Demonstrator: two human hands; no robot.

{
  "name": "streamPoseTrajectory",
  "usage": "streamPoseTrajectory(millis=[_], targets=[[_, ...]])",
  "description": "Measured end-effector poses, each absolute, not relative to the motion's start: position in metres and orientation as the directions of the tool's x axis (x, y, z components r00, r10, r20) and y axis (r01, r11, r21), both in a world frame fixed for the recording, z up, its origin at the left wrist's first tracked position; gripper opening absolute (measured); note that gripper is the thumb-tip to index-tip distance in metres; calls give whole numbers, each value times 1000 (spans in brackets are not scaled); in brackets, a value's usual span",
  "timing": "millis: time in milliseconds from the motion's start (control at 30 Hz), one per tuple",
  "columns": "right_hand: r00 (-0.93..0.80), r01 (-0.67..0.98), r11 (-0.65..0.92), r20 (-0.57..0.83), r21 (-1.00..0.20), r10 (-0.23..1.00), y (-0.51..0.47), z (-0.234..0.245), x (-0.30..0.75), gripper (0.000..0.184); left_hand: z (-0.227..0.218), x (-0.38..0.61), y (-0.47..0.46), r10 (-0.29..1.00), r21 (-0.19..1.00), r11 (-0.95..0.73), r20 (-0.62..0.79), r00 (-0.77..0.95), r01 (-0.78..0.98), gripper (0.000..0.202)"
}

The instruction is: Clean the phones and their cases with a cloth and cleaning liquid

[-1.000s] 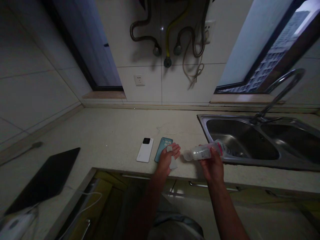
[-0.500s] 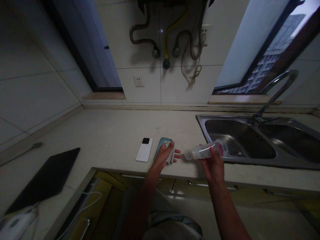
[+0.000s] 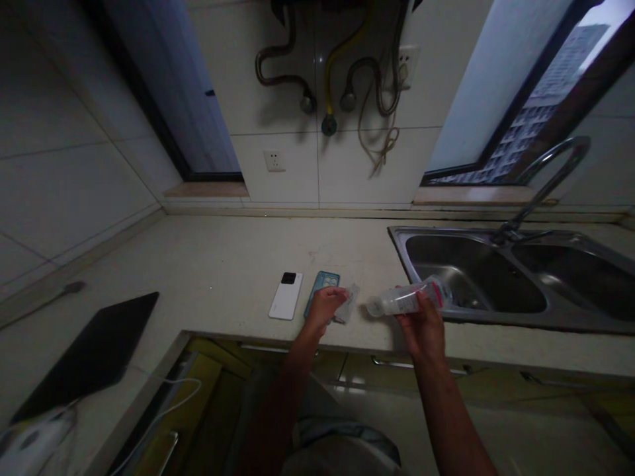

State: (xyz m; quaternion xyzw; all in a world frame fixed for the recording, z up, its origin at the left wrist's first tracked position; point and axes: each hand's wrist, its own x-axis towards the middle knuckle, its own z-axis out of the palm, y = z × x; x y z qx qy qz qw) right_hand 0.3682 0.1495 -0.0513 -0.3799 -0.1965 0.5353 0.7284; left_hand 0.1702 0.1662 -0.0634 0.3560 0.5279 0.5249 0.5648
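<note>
My right hand (image 3: 421,317) is wrapped round a clear plastic bottle (image 3: 401,301) with pink on its label. The bottle lies almost level, its narrower end towards my left hand. Closed in a pinch, my left hand (image 3: 326,305) holds a thin, pale crumpled sheet (image 3: 350,304); whether it is tissue or plastic I cannot tell. Partly under that hand is a teal phone or phone case (image 3: 315,291) with round camera openings. A white phone (image 3: 286,296), back up with a black camera block, lies on the counter to its left.
A double steel sink (image 3: 476,271) with a curved tap (image 3: 550,175) is set in the counter (image 3: 228,264) on the right. On the left are a flat black panel (image 3: 94,350) and a white cable (image 3: 186,390). Pipes and sockets are on the tiled wall.
The fingers of my left hand have gone from spread to closed, and the pale sheet now sticks out to the right of them. The bottle and my right hand are nearly still.
</note>
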Motion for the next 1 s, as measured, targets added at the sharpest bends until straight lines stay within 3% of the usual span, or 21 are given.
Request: streamPoseTrajectory(millis=[133, 267, 400, 500, 767, 900, 1000], targets=[[348, -659, 123, -156, -742, 925, 150, -50, 367, 43, -60, 168, 168, 991, 991, 90, -99, -95, -100, 20], [354, -658, 129, -154, -742, 923, 150, -50, 366, 43, -54, 166, 170, 991, 996, 85, -87, -99, -26, 12], [354, -653, 120, -162, -748, 921, 150, -53, 367, 42, -45, 166, 170, 985, 978, 3, 33, -169, 210, 10], [347, -646, 114, -158, -755, 924, 151, -56, 368, 43, -38, 164, 172, 988, 946, -66, 107, -115, 317, 12], [362, -649, 132, -151, -750, 920, 152, -55, 369, 42, -38, 150, 183, 994, 984, -43, 59, -88, 172, 5], [354, -664, 106, -187, -740, 916, 152, -53, 368, 44, -41, 148, 182, 987, 999, 39, -38, -158, -2, 8], [343, -655, 102, -175, -749, 923, 153, -49, 365, 43, -45, 152, 182, 974, 963, 128, -167, -155, -237, 14]])
